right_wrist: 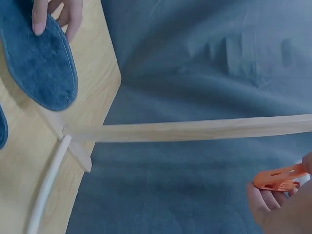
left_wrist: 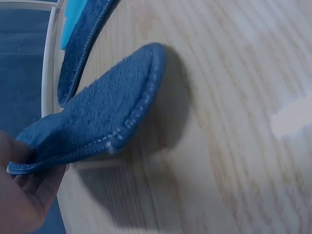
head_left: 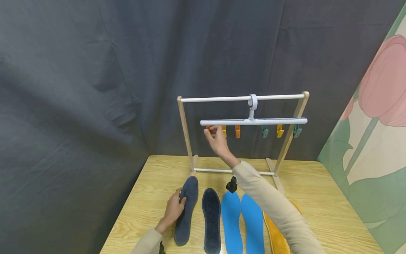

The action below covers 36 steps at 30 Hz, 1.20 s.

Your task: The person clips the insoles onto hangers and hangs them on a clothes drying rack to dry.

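Note:
My left hand (head_left: 172, 209) grips a dark navy fuzzy insole (head_left: 187, 215) by its left edge. In the left wrist view this insole (left_wrist: 109, 105) is raised at one end, casting a shadow on the wood. My right hand (head_left: 219, 144) is up at the left end of a white clip hanger (head_left: 228, 122). There it pinches an orange clothespin (right_wrist: 275, 179) between thumb and fingers, as the right wrist view shows. The insole and the clothespin are apart. A second navy insole (head_left: 211, 218) lies flat just right of the held one.
A wooden rack (head_left: 186, 135) carries the hanger on its white top bar (head_left: 215, 99). Orange, yellow and green clothespins (head_left: 265, 131) hang along it. Two blue insoles (head_left: 233, 225) and yellow-orange insoles (head_left: 276, 234), partly under my right sleeve, lie on the wooden table (head_left: 320, 197).

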Tool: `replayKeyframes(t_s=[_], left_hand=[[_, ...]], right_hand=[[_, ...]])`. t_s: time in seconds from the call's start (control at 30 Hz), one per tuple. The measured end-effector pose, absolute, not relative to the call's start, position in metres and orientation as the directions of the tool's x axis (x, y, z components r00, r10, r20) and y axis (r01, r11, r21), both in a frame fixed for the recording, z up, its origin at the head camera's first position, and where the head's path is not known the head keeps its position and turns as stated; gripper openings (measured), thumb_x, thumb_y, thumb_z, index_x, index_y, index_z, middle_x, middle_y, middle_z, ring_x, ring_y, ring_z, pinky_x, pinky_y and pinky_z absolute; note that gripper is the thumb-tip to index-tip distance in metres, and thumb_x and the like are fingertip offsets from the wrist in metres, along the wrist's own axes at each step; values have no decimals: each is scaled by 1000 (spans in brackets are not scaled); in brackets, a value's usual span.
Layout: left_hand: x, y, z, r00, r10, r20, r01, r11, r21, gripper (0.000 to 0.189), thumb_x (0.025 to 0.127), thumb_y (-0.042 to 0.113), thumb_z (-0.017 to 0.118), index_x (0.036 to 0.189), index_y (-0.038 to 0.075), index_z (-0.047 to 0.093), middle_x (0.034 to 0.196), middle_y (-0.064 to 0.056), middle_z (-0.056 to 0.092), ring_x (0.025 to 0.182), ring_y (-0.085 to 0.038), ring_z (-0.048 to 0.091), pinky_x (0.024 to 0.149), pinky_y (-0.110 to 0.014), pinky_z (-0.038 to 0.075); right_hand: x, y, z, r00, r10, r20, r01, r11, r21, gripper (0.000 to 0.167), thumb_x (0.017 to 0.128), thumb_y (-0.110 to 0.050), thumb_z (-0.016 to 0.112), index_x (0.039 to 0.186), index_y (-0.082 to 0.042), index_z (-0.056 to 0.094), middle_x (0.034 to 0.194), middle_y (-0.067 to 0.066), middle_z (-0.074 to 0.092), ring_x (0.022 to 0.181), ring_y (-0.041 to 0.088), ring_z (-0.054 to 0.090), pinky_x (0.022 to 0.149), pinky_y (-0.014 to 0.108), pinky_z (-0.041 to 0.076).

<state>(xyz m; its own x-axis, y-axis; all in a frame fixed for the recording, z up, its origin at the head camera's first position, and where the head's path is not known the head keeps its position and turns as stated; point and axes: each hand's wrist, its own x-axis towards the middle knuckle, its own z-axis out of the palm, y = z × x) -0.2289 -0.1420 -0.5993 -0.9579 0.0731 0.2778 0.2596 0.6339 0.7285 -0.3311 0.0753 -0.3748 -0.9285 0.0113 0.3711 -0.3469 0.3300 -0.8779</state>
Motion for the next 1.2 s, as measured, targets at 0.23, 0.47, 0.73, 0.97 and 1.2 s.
replayKeyframes(t_s=[0.23, 0.47, 0.73, 0.97, 1.2], left_hand=[[-232, -139, -590, -950, 48, 309, 268, 634, 725, 41, 94, -1, 64, 132, -9, 52, 96, -16, 67, 78, -22, 64, 62, -33, 52], [-235, -134, -582, -941, 38, 335, 283, 629, 724, 40, 93, -1, 65, 132, -5, 54, 94, -14, 67, 77, -23, 64, 64, -35, 52], [-239, -131, -575, -933, 35, 357, 305, 601, 739, 41, 93, -1, 65, 132, -5, 53, 91, -12, 66, 74, -18, 63, 61, -30, 50], [-243, -125, -569, -929, 33, 368, 321, 568, 758, 42, 95, 0, 63, 135, -3, 51, 95, -17, 65, 79, -26, 66, 63, -32, 52], [-244, -121, -560, -906, 50, 420, 376, 548, 747, 41, 95, -1, 63, 134, -3, 51, 94, -19, 64, 77, -30, 66, 60, -31, 51]], right_hand=[[-325, 74, -368, -947, -18, 320, -315, 236, -919, 48, 103, -24, 57, 136, 7, 45, 124, 25, 59, 112, 37, 60, 92, 47, 51], [-322, 74, -365, -936, -39, 349, -349, 215, -912, 34, 103, -19, 57, 126, 6, 58, 107, 22, 67, 97, 35, 66, 84, 38, 52], [-315, 76, -357, -953, -70, 294, -301, 127, -945, 37, 103, -18, 56, 129, 8, 55, 107, 21, 64, 102, 40, 63, 81, 30, 49], [-314, 78, -358, -965, -90, 247, -254, 77, -964, 34, 104, -19, 54, 129, 4, 56, 111, 26, 61, 100, 34, 62, 91, 42, 50], [-309, 78, -351, -973, -138, 184, -178, -61, -982, 35, 104, -17, 52, 130, 7, 53, 114, 22, 59, 105, 34, 61, 97, 46, 49]])
